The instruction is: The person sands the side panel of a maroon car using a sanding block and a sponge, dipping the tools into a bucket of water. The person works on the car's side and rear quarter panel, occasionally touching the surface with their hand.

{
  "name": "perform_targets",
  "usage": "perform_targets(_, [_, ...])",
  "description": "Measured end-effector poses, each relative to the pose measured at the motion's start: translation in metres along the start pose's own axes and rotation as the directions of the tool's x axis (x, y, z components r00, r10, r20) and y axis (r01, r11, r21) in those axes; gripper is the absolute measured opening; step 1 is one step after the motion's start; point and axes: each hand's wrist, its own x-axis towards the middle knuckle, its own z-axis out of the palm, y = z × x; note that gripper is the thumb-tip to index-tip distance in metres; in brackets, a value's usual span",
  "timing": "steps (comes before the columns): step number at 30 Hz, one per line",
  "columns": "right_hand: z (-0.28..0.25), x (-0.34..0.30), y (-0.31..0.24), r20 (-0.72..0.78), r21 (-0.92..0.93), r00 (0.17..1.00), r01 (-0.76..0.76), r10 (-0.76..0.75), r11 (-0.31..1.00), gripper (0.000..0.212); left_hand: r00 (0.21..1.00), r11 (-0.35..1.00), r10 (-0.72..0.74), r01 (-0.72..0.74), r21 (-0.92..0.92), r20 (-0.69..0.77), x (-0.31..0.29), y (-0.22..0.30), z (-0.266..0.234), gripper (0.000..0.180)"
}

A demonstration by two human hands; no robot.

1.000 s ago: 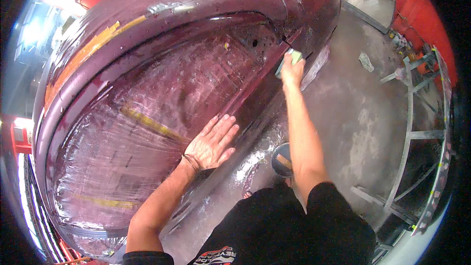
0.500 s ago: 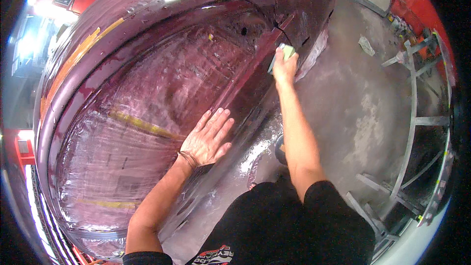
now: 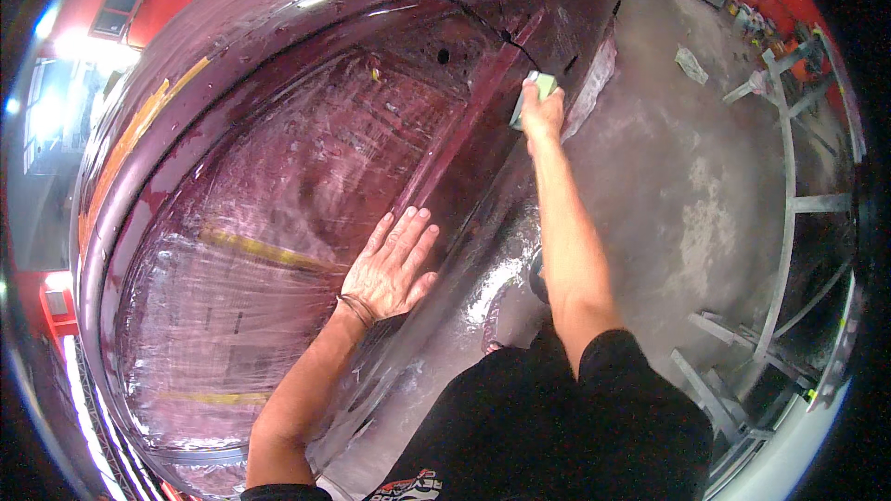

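- Head view: pale green sanding block (image 3: 536, 93) at about one o'clock, pressed against the edge of the dark maroon car body (image 3: 390, 0), just beside a black seam line.
- Right hand (image 3: 542, 115) clamped over the block's lower end, fingers curled shut around it, arm stretched straight up from the lower centre.
- Left hand (image 3: 393, 265) near centre, flat on the wet maroon panel, fingers spread and extended, holding nothing; thin band at the wrist.
- Clear plastic sheeting (image 3: 278, 250) at nine o'clock of the left hand, wrinkled over a recessed opening in the body, crossed by strips of yellow tape (image 3: 255, 249).
- Orange tape stripe (image 3: 130, 144) along the body's outer curve at ten o'clock.
- Wet, foamy streaks on the panel between the two arms.
- Grey concrete floor (image 3: 687, 186) at three o'clock, patchy with pale residue; small crumpled scrap (image 3: 690, 65) lying on it at two o'clock, well apart from the block.
- Grey metal frame (image 3: 789, 223) curving along the right rim.
- Black shirt (image 3: 548, 427) at six o'clock.
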Motion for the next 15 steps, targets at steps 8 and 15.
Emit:
perform_targets(8, [0.009, -0.199, 0.019, 0.033, 0.009, 0.975, 0.222, -0.222, 0.975, 0.046, 1.000, 0.999, -0.022, 0.021, 0.035, 0.022, -0.009, -0.001, -0.001, 0.070])
perform_targets(15, [0.000, 0.019, 0.035, 0.005, 0.025, 0.999, -0.043, 0.043, 0.999, 0.059, 0.999, 1.000, 0.008, -0.008, 0.012, 0.034, 0.005, 0.001, -0.004, 0.070])
